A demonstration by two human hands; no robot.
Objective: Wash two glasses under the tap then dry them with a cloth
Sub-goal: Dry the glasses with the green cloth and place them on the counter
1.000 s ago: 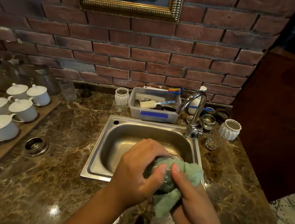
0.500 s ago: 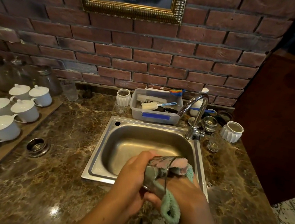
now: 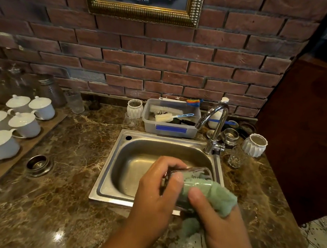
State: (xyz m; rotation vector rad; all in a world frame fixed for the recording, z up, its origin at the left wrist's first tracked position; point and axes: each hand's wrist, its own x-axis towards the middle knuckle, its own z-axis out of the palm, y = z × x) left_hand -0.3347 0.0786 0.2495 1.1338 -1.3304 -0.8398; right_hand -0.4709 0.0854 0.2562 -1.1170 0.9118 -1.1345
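— What do we have at the centre?
— We see a clear glass [image 3: 190, 177] lying on its side, held over the near right corner of the steel sink [image 3: 136, 161]. A green cloth [image 3: 217, 196] is stuffed into its mouth and spills out to the right.

— And how do our hands sit on it?
— Our left hand [image 3: 153, 197] is curled around the base end of the glass, thumb lying across its near side. Our right hand [image 3: 226, 232] is closed on the cloth, thumb pressing it against the glass wall, the other fingers hidden under the fabric.

— Is there a second glass?
— We spot a small patterned glass [image 3: 235, 159] standing upright on the tabletop [image 3: 66, 184] just right of the tap [image 3: 215, 128]. Whether it is wet we cannot tell.

— Is the tap running?
— We see no stream from its spout, which curves over the back right of the sink.

— What lies behind the sink?
— We find a grey plastic tub [image 3: 170, 122] against the brick wall [image 3: 163, 65], holding a brush and a sponge wand with a blue handle. A white ribbed jar [image 3: 135, 109] stands to its left, and a white ribbed cup [image 3: 255, 144] sits to the right, past the tap.

— And farther out?
— On our left, lidded white cups [image 3: 24, 123] stand on a wooden board [image 3: 47, 128], with a round metal ring [image 3: 39, 165] set into the tabletop near it.
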